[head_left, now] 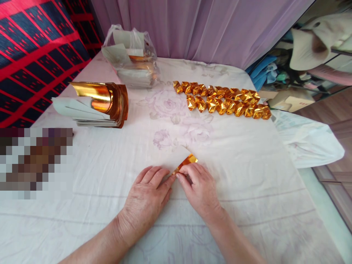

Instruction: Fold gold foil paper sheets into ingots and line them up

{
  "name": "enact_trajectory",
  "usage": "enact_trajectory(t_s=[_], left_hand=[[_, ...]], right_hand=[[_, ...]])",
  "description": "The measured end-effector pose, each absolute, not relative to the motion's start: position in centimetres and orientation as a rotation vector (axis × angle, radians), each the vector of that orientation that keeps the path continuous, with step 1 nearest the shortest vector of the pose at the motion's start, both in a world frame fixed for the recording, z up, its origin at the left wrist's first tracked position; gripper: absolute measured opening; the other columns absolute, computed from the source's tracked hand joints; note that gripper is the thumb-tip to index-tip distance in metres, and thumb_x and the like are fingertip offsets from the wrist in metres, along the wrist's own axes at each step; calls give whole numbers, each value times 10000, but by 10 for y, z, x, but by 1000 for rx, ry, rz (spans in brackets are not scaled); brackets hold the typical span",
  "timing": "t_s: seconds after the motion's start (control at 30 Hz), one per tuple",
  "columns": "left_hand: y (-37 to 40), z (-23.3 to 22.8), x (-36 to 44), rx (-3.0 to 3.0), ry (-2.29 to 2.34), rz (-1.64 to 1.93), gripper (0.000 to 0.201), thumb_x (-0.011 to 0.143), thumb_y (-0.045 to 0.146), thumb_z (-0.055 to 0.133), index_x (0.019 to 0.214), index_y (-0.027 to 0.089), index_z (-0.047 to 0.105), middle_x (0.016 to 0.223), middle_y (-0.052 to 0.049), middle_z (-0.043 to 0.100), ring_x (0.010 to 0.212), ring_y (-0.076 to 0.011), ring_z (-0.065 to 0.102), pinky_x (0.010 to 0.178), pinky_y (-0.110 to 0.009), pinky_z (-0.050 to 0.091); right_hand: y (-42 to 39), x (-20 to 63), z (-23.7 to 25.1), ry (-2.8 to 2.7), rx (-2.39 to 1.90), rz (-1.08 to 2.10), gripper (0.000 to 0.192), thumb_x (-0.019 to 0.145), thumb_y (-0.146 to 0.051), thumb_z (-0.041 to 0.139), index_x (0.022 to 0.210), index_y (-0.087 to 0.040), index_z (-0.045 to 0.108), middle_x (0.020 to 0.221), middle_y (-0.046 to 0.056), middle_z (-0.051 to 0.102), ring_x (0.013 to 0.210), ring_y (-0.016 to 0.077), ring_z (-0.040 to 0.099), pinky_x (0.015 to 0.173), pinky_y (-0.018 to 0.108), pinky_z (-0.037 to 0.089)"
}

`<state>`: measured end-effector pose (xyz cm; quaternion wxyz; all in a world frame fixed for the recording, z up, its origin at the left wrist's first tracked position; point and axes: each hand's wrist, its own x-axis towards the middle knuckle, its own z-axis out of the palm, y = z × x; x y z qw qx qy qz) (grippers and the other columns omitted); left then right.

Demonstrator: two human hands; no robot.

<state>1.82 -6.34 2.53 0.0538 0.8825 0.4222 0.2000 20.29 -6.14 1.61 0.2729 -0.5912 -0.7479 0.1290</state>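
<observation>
One plastic bag (131,55) at eleven o'clock holds pale sheets and some gold foil; a curled foil stack (104,104) lies at ten o'clock. Two rows of folded gold pieces (224,99), about twenty, sit at one o'clock. Both hands, left hand (145,200) and right hand (200,189), press flat with fingers closed on a gold paper sheet (187,162) at centre.

Our left hand (147,196) lies palm-down, fingers stretched toward one o'clock. Our right hand (199,189) lies palm-down, fingers pointing toward eleven o'clock. The fingertips meet, and both bare forearms run in from six o'clock.
</observation>
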Motion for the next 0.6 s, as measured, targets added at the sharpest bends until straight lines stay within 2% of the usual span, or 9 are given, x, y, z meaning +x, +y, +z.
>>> enact_trajectory(t_s=[0.27,0.6], left_hand=[[-62,26,17,2668,1278,587,267,944,232,530,1166,205,676,1137,-75,666,1097,-255,578,970,-466,502],[-62,24,16,2651,1269,567,260,927,234,564,1159,212,680,1149,-64,668,1092,-253,580,967,-459,501]], right_hand=[[-58,214,19,-1976,-1541,491,149,919,-160,522,791,-231,550,763,2,639,753,167,594,680,286,408],[-55,224,18,-2028,-1459,576,173,927,-141,500,808,-230,588,803,12,642,780,166,593,716,287,436]])
